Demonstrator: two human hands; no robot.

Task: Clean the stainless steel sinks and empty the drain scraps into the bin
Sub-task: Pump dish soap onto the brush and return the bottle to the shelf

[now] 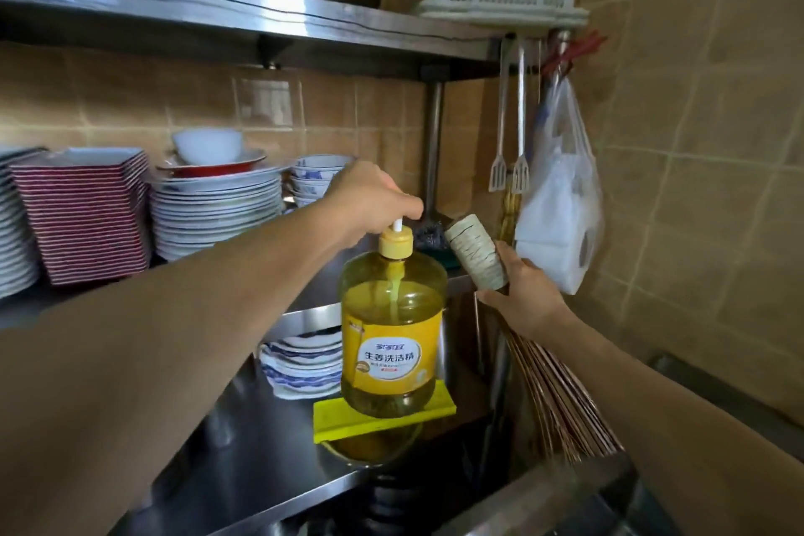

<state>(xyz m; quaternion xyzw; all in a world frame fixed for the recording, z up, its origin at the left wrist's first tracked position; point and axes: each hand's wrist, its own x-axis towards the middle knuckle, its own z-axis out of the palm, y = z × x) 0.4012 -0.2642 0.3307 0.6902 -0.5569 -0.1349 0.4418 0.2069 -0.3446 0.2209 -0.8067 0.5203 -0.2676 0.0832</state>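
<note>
The step in hand looks like loading soap: the left hand (370,196) curls over the pump of the soap bottle (393,331), a clear yellow plastic jug standing on a yellow sponge (335,420) near the steel counter's (243,448) front edge. The right hand (520,296) grips a bamboo brush (474,257) by its string-wound handle, stiff bristles pointing down. Next, probably, a firm press with the brush brought under the spout. No sink is clearly in view.
</note>
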